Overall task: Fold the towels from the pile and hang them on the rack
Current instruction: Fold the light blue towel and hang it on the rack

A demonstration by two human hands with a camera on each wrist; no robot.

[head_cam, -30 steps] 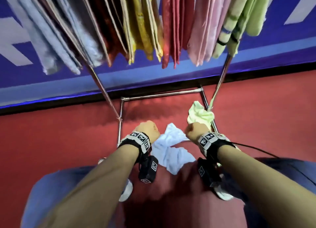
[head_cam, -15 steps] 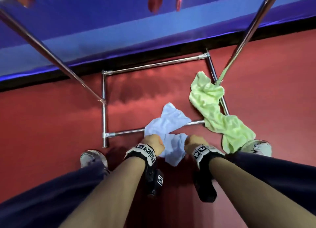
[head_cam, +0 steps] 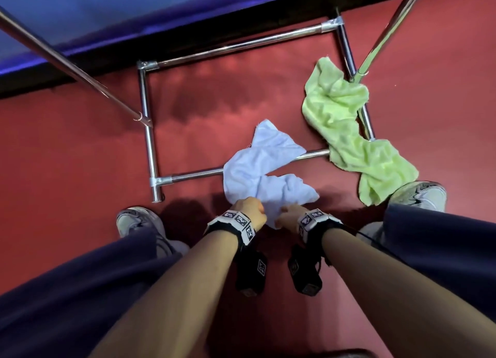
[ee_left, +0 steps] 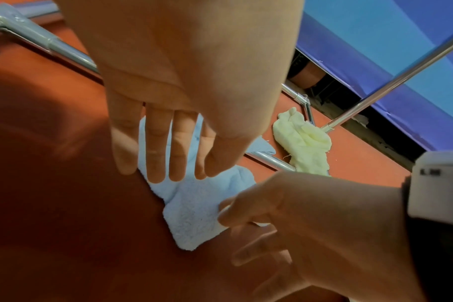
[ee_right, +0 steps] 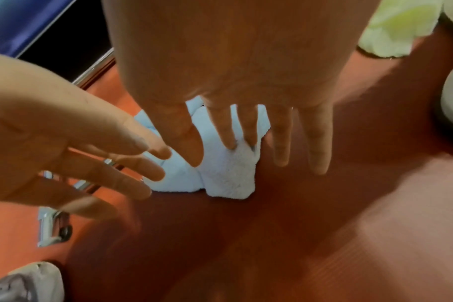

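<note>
A crumpled light blue towel (head_cam: 257, 169) lies on the red floor, draped over the front bar of the rack's base (head_cam: 147, 132). My left hand (head_cam: 252, 210) hovers at its near left edge. In the left wrist view its fingers (ee_left: 168, 169) are straight over the towel (ee_left: 194, 220). My right hand (head_cam: 290, 215) is at the towel's near corner. In the right wrist view its thumb and first two fingers (ee_right: 220, 153) pinch a fold of the towel (ee_right: 228, 179). A crumpled green towel (head_cam: 346, 132) lies over the base's right corner.
Two slanted chrome poles (head_cam: 67, 62) rise from the base on the left and right. A black skirting and a blue wall run behind it. My shoes (head_cam: 139, 220) stand either side of the hands, the right one (head_cam: 421, 194) touching the green towel.
The head view has tipped down, so the hung towels have left the picture. Both hands have dropped from fists above the floor to the blue towel, and the right now pinches it.
</note>
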